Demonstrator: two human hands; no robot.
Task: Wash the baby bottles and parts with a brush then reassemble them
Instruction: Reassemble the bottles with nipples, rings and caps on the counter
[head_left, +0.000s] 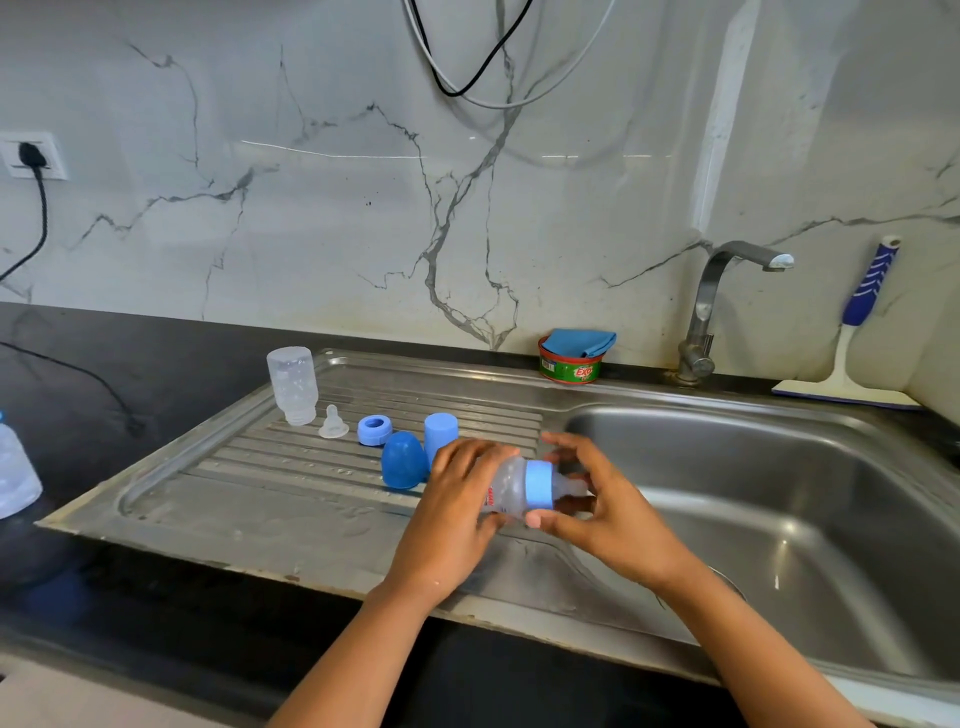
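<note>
Clear bottle (506, 487) held sideways, wrapped by left grip (457, 504); blue collar (539, 486) pinched by right grip (602, 506); above draining board (260, 501).

Views: one, head-worn, wide-angle.
Position: you stand at the counter's front edge, with the lens above your forearms.
Facing: forward and down, roughly square to the marble wall (311, 208).
Near field: your left hand (457, 499) and right hand (597, 499), close, low centre.
Middle field: drainboard (234, 483) to the left, sink basin (779, 493) to the right.
Far field: tap (702, 306) at the wall.
Edges bow.
</note>
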